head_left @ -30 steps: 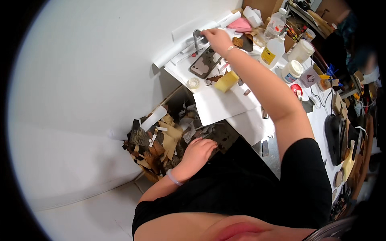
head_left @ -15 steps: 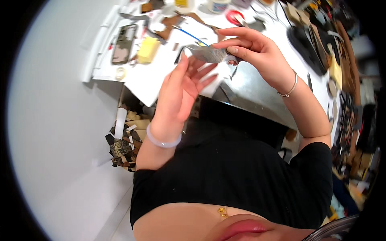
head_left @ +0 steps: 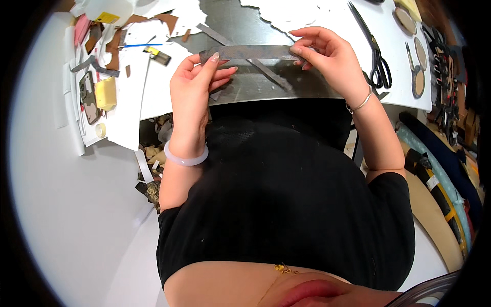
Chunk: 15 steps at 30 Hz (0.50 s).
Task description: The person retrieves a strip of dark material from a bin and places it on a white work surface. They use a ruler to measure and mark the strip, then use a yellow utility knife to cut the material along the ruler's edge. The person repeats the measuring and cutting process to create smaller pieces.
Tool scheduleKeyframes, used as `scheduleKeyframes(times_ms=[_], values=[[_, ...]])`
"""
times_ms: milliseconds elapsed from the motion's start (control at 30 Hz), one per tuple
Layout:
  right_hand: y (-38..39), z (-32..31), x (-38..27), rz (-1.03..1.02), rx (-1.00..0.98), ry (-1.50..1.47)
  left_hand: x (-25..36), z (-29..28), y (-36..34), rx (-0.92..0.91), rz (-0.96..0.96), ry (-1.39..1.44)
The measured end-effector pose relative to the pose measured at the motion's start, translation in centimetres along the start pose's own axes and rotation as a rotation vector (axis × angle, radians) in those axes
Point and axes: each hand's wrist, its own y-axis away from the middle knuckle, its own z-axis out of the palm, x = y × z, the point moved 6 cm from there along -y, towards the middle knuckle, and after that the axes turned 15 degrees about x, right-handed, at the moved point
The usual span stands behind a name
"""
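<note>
A flat grey, mottled strip (head_left: 254,52) stretches horizontally between my hands above the steel work surface (head_left: 236,87). My left hand (head_left: 192,91) pinches its left end with thumb and fingers, the other fingers loosely bent. My right hand (head_left: 331,61) grips the right end between thumb and fingers. Beneath the held strip, narrow grey pieces (head_left: 272,74) lie on the steel. To the left, a blue stick (head_left: 138,45) and a small yellow-and-black object (head_left: 157,55) rest on white paper (head_left: 153,87). Large black scissors (head_left: 376,66) lie to the right of my right hand.
A phone (head_left: 89,100), yellow sponge (head_left: 106,93), tape roll (head_left: 101,130), plastic jug (head_left: 110,10) and brown scraps (head_left: 166,20) crowd the left. A scrap pile (head_left: 151,189) sits below the table edge. Round discs (head_left: 419,51) and rolled materials (head_left: 442,194) are on the right.
My right hand has brought a grey piece from the back left to the front, where both hands now hold it stretched flat. My left hand has risen from near the scrap pile; the view has swung round.
</note>
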Motion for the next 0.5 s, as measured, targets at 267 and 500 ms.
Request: scheduleKeyframes(times_ms=[267, 500], values=[[-0.4, -6.1, 2.3, 0.019, 0.146, -0.102, -1.7, 3.9, 1.7, -0.064, -0.091, -0.139], [-1.5, -11.9, 4.0, 0.018, 0.3, 0.189, -0.8, 7.7, 5.0, -0.244, 1.114, -1.216]])
